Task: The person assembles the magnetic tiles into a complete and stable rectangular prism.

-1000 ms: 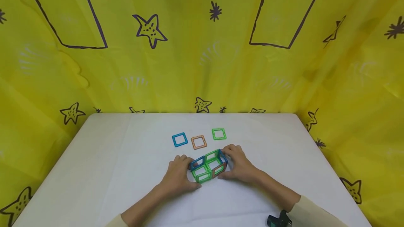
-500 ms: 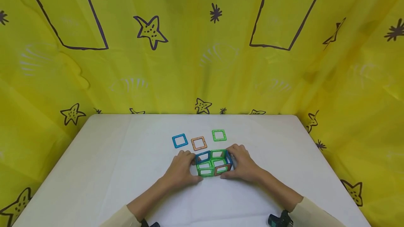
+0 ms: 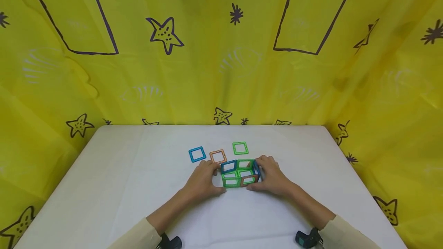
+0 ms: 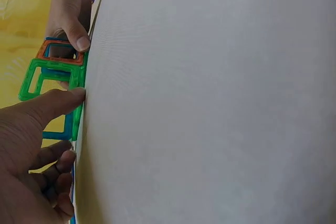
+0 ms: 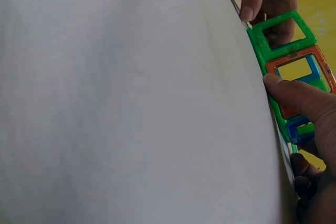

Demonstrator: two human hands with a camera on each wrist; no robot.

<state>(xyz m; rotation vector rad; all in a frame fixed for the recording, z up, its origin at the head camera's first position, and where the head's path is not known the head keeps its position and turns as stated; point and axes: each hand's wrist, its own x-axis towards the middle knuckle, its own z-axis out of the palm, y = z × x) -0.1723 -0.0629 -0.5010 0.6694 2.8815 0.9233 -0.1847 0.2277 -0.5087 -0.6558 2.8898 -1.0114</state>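
An open-topped box of magnetic tiles (image 3: 239, 180), made of square frames in green, blue and orange, stands on the white table. Green frames form its floor. A green and an orange one make the near wall, blue and green the far wall, and blue the right end. My left hand (image 3: 203, 180) grips the left end, thumb at the near corner and fingers behind. My right hand (image 3: 274, 176) holds the right end, its thumb (image 5: 283, 88) against the orange tile (image 5: 319, 52). In the left wrist view, my left thumb (image 4: 60, 99) lies on the green tile (image 4: 56, 65).
Three loose square magnetic tiles lie flat beyond the box: a blue one (image 3: 190, 156), an orange one (image 3: 217, 151) close by my left fingers, and a green one (image 3: 240, 153). A yellow curtain (image 3: 200, 83) with drawn stars hangs along the table's far edge (image 3: 180, 126).
Both hands have slid the tile box to the right and slightly away from me. It has turned from a slant to lie nearly square to the table's far edge. The loose tiles stayed put.
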